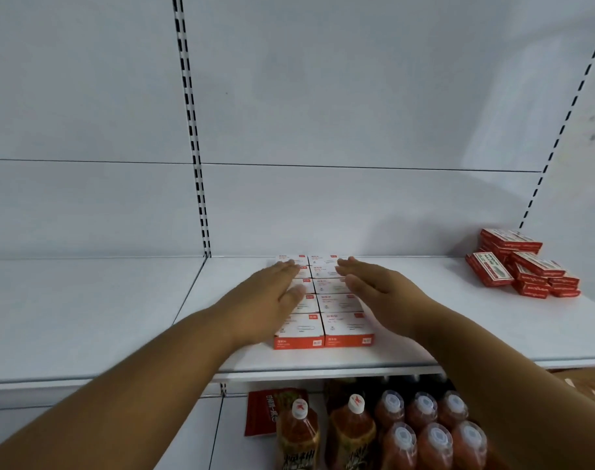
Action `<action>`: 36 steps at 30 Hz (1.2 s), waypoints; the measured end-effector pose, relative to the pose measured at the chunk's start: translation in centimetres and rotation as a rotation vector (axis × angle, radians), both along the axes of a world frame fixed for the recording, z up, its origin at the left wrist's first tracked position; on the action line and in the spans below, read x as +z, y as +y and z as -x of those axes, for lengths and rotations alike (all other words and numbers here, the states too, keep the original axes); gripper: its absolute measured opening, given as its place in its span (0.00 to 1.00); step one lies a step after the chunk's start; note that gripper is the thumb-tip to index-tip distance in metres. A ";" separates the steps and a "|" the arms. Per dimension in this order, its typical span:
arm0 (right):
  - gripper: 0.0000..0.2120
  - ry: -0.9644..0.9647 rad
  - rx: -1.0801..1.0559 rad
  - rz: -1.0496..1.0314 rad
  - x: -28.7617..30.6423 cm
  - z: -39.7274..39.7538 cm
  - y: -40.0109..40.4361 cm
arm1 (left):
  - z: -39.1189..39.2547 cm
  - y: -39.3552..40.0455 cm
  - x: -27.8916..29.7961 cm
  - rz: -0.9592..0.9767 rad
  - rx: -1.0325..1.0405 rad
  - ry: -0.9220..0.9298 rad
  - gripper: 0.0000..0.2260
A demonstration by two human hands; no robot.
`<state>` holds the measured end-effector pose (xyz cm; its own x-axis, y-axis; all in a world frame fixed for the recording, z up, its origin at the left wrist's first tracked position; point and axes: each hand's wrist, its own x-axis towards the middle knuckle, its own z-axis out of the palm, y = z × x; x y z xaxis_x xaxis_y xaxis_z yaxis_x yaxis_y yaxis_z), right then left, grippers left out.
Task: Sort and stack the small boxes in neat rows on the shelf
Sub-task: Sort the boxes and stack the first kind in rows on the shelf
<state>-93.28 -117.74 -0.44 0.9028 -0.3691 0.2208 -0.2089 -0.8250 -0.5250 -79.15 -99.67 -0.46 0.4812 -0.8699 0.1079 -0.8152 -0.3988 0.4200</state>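
White shelf [425, 320], and we've got the white boxes [336, 300] mid-shelf in two rows. Left hand [272, 293] and right hand [374, 286] lie flat, fingers straight, squeezing the sides. Uneven pushing could skew rows (red boxes [523, 262] remain jumbled).

I see both arms reach far forward. My left hand [270, 293] and right hand [374, 290] lie flat, fingers straight, close together, thumbs pointing inward.

capped drink bottles [421, 432] on lower shelf, red packet [260, 413] beside them
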 end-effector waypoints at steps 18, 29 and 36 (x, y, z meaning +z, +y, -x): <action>0.19 0.385 -0.043 0.246 0.4 -6.1 -1.4 | -4.9 -4.7 -0.7 -0.242 -0.044 -0.106 0.25; 0.16 0.289 -0.083 0.279 0.5 -8.8 -2.3 | -6.8 -6.7 -0.5 -0.080 -0.070 -0.149 0.19; 0.15 0.274 -0.077 0.299 0.0 -9.1 -2.4 | -7.1 -6.9 -1.2 -0.052 -0.063 -0.141 0.18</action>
<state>-84.14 -120.17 -0.47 0.9155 -0.3936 0.0838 -0.3744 -0.9095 -0.1807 -72.00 -106.61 -1.65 0.4092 -0.9039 0.1245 -0.8885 -0.3636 0.2800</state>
